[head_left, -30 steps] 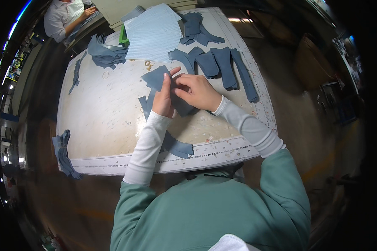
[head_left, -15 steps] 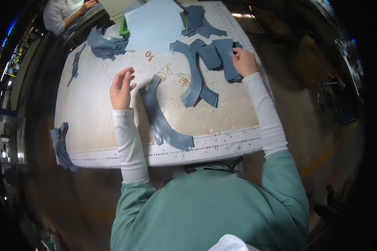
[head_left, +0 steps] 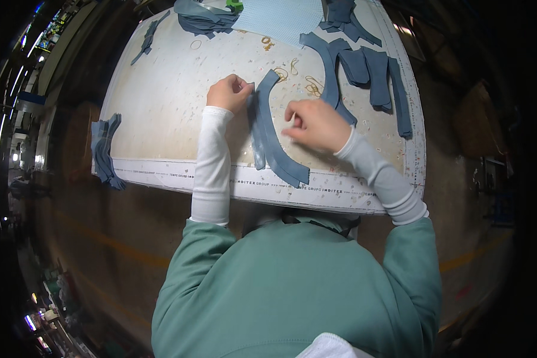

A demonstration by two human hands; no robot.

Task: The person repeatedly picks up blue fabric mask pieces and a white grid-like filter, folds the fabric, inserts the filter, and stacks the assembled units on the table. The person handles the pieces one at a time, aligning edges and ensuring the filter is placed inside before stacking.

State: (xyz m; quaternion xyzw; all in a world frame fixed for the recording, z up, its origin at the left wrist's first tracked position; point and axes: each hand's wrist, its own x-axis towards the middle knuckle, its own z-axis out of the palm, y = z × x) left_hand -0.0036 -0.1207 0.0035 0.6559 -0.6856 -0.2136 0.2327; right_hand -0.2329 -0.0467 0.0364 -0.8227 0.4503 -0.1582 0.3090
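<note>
Half a second ago, the left hand [head_left: 230, 94] was up and open, well to the left of the blue-gray strips. Now it had come to the top end of the narrow strip [head_left: 257, 134]. The right hand [head_left: 319, 125] had been at the wide stack [head_left: 379, 80] on the far right. Now it was back near the middle, away from that stack. The view had moved too, so the desk [head_left: 161, 113] looked higher up and more to the right.

The left arm came nearly straight up, in a white sleeve [head_left: 212, 167]. The left fingers were bent, with their tips close together, touching the strip's top end. I could not tell if they had a tight hold. The right arm leaned in to the left. The right fingers were curled with a small gap, and they were blurry, so I could not tell if they held anything.

The narrow strip lay on the desk in front of the person. It was long and thin, with a shiny spot low down. Just beside it on the right, touching it part of the way, was a curved strip [head_left: 278, 152]. That one bent like a banana, and its low end reached the desk's white border. Thin yellow-brown bands [head_left: 313, 86] lay near the right hand.
</note>
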